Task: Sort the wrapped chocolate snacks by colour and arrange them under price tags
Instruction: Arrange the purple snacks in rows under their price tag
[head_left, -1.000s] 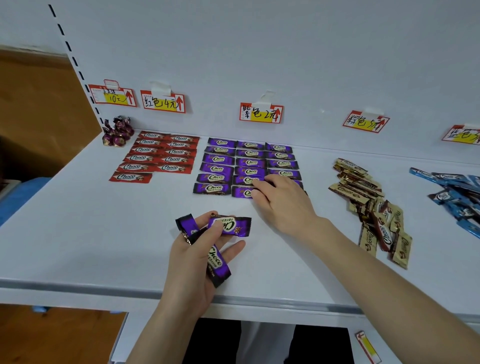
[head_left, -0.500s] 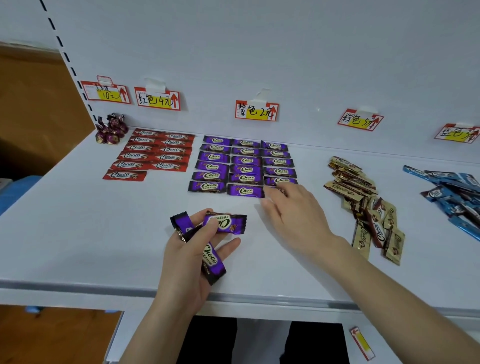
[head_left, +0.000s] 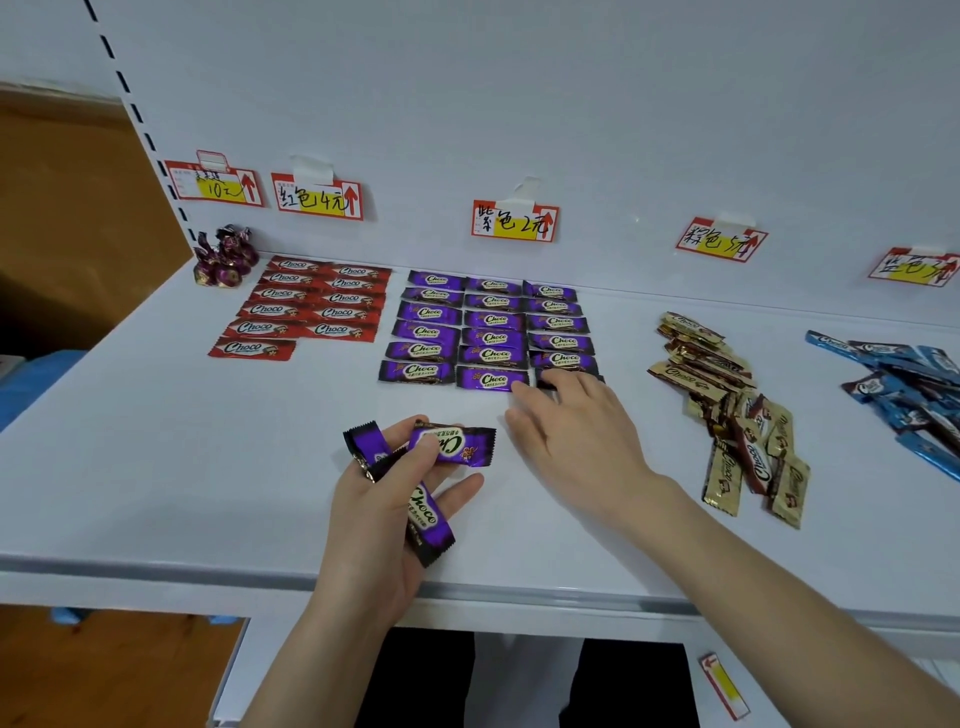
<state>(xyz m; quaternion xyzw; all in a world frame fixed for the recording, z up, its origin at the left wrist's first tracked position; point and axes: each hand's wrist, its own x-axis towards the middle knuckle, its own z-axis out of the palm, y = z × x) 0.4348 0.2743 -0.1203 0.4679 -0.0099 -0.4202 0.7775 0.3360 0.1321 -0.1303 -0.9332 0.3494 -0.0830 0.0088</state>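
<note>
Head view: on the white shelf (head_left: 156, 467), directly below the purple price tag (head_left: 514, 222), your purple snacks (head_left: 493, 338) lie flat in three columns of six. That makes eighteen, each with its long axis left to right along the back wall and its logo upright towards you.

Your right hand (head_left: 576, 436) is spread flat, fingers straight. Its fingertips rest on the front snack (head_left: 544, 378) of the column right of the tag, which is mostly hidden.

Nearer you than that grid, your left hand (head_left: 379, 519) pinches three held purple snacks (head_left: 452, 444). One lies crosswise with its print upside down, one angles up to the left, and one runs down across your fingers towards you.

Left of the tag, eleven red snacks (head_left: 311, 306) lie in two columns, six and five, all with their long axes left to right. Farther left sits a cluster of round foil sweets (head_left: 226, 257); their count is unclear.

Right of the tag the gold snacks (head_left: 727, 405) lie in a loose pile pointing every way. Beyond them are the blue snacks (head_left: 904, 384). Neither pile can be counted.
</note>
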